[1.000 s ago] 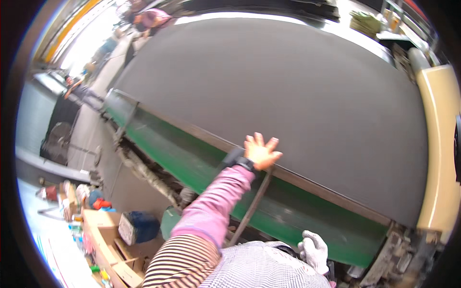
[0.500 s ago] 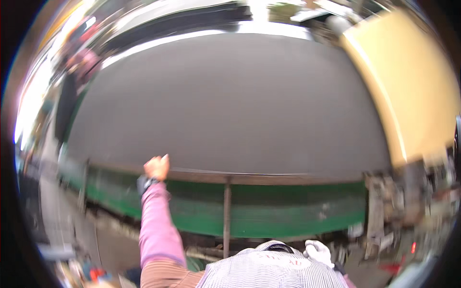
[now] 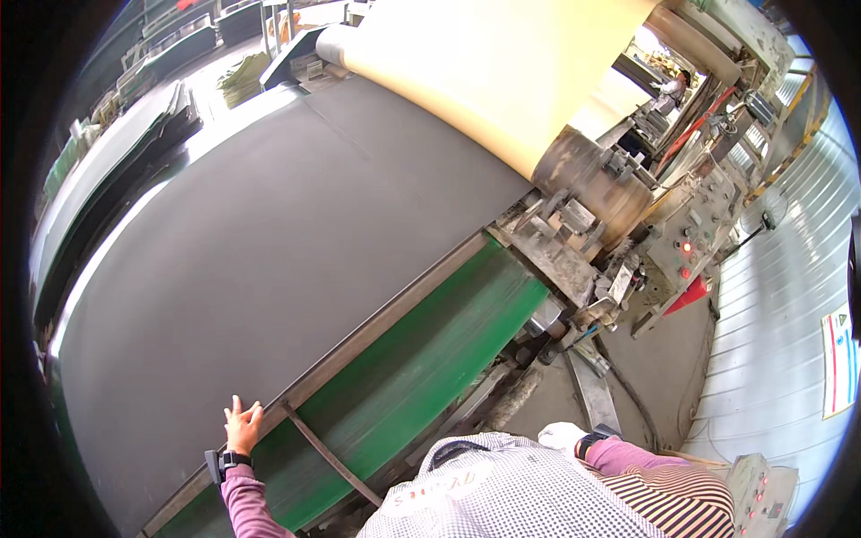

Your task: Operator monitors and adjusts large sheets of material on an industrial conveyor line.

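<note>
Grey sheet [image 3: 269, 251], long axis rising rightward, left grip [image 3: 242, 427] spread, right grip [image 3: 561, 437] unclear

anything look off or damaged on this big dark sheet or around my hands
Two mild things: a faint line crosses the dark sheet near the tan sheet, perhaps a crease or seam; and the left hand is bare while the right hand is gloved. No obvious tear or spill shows.

I have my left hand [image 3: 242, 432] stretched out, loosely splayed; my gloved right hand [image 3: 561, 437] sits close to my torso [image 3: 516, 489].
</note>
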The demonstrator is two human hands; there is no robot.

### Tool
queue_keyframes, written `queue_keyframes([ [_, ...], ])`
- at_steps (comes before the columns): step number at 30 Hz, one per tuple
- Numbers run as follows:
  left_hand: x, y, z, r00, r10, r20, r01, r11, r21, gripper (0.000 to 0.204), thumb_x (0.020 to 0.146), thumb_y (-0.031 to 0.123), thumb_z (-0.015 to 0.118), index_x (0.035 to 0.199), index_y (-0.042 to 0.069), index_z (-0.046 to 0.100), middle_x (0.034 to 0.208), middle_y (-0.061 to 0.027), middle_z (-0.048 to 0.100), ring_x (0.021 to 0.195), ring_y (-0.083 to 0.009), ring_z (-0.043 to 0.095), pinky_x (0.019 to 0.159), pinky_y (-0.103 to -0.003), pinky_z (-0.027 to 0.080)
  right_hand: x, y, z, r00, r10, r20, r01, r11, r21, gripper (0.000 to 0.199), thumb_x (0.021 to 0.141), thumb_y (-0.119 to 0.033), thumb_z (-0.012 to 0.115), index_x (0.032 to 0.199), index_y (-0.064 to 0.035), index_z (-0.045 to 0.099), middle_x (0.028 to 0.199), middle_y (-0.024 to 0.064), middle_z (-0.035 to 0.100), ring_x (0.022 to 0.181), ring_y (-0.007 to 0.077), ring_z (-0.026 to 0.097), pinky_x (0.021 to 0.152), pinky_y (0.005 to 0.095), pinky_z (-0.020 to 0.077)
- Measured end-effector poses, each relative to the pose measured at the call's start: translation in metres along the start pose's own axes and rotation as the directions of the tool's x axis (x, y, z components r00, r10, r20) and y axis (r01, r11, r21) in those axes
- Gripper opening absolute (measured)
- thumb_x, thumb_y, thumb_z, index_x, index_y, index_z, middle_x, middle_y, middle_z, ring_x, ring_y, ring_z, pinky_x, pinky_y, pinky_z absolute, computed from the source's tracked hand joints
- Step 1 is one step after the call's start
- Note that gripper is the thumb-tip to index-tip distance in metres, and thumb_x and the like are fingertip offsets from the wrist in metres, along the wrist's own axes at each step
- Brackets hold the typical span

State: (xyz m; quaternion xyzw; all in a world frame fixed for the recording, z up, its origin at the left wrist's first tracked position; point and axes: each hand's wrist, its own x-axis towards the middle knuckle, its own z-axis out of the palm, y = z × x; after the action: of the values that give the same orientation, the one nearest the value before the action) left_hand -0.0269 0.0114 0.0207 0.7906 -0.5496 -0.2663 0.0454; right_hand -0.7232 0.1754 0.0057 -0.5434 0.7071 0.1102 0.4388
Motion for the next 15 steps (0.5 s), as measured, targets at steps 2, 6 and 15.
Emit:
queue_keyframes([
  [2,0.019,0.029,0.004,0.976,0.185,0.117,-0.193,0.979,0.058,0.045,0.094,0.045,0.048,0.118,0.012,0.067,0.138,-0.0252,0.045,0.139,-0.0410,0.025,0.113,-0.059,0.012,0.011,0.004,-0.001,0.999,-0.027,0.025,0.026,0.999,0.018,0.037,0.083,-0.036,0.055,0.102,-0.0086,0.070,0.103,0.0138,0.068,0.098,0.0307,0.063,0.089,0.0372,0.0478],
  [6,0.037,0.088,0.022,0.960,0.233,0.157,-0.244,0.968,0.057,0.045,0.095,0.045,0.047,0.115,0.010,0.068,0.129,-0.0098,0.058,0.141,-0.0380,0.021,0.113,-0.060,0.011,0.048,0.003,-0.007,0.988,-0.100,0.116,0.110,0.990,-0.088,0.041,0.084,-0.039,0.051,0.103,-0.0058,0.068,0.106,0.0180,0.066,0.103,0.0346,0.061,0.091,0.0408,0.0466],
  [15,0.069,0.237,0.052,0.955,0.217,0.203,-0.253,0.951,0.175,0.051,0.091,0.056,0.046,0.123,0.020,0.064,0.141,-0.0360,0.033,0.128,-0.0466,0.040,0.112,-0.053,0.023,0.120,0.011,-0.012,0.922,-0.342,0.180,0.379,0.890,-0.253,0.021,0.083,-0.028,0.053,0.090,-0.0125,0.066,0.084,0.0215,0.058,0.082,0.0406,0.060,0.072,0.0479,0.0487],
])
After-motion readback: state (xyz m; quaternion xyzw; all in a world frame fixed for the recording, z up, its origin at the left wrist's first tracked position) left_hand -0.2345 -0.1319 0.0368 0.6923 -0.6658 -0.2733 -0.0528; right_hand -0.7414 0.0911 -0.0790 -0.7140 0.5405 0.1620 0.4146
